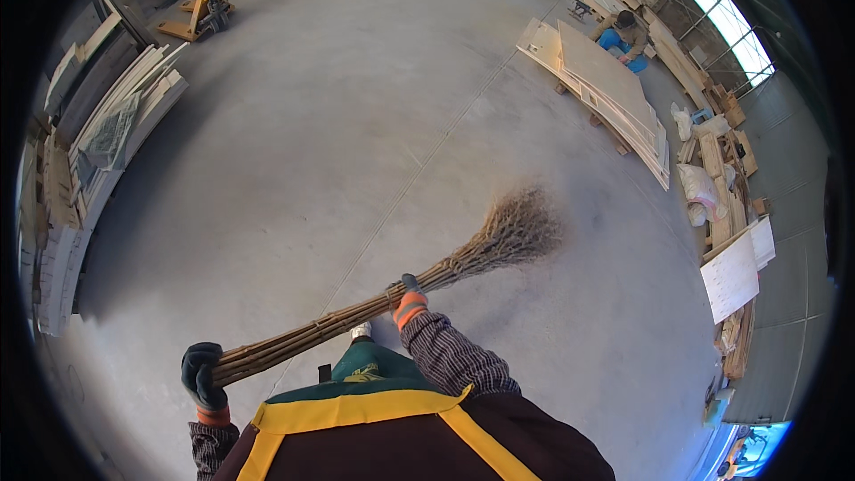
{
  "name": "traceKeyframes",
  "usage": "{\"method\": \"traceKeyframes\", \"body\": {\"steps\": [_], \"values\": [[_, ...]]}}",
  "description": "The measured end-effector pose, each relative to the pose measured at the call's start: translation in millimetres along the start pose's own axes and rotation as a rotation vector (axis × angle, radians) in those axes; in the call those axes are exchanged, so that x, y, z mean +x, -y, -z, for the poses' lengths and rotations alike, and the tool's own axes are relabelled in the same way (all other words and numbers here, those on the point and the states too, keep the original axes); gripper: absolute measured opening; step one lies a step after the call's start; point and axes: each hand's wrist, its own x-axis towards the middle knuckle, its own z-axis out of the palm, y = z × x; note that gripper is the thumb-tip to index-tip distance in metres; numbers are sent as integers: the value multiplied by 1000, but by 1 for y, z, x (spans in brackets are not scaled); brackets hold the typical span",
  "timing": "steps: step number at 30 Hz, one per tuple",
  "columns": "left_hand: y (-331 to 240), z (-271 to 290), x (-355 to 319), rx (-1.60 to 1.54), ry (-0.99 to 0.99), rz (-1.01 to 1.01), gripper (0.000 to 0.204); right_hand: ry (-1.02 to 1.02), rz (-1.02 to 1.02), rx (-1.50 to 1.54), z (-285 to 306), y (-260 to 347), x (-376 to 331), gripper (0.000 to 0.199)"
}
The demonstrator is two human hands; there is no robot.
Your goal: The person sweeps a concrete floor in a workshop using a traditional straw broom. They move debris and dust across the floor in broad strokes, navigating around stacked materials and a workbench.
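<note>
A long broom (347, 315) of bundled sticks slants across in front of me, its twiggy head (521, 230) on or just above the grey floor to the right, its edges blurred. Around the thick butt end at the lower left, my left hand (203, 372) is closed, in a dark glove with an orange cuff. Further along the handle, close to where the twigs spread, my right hand (409, 299) grips it in an orange and grey glove. My green and yellow apron (365, 401) and one light shoe (361, 330) show below the broom.
Stacked boards (134, 116) line the left side, near a yellow pallet jack (200, 20). At the upper right lie large plywood sheets (610, 80), with a person (623, 36) low behind them. Sacks (702, 191) and wood scraps (730, 160) run along the right wall.
</note>
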Motion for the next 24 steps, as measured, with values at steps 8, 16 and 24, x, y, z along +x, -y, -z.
{"method": "traceKeyframes", "body": {"steps": [8, 16, 24], "values": [[-39, 1, -76, 150, -305, 119, 32, 111, 35, -729, -158, -18, -10, 51], [-64, -46, -107, 119, -378, 277, 31, 184, -2, -886, -127, 1, 19, 48], [-78, -76, -64, 75, -8, 390, 28, 3, -14, -600, 5, 32, 51, 45]]}}
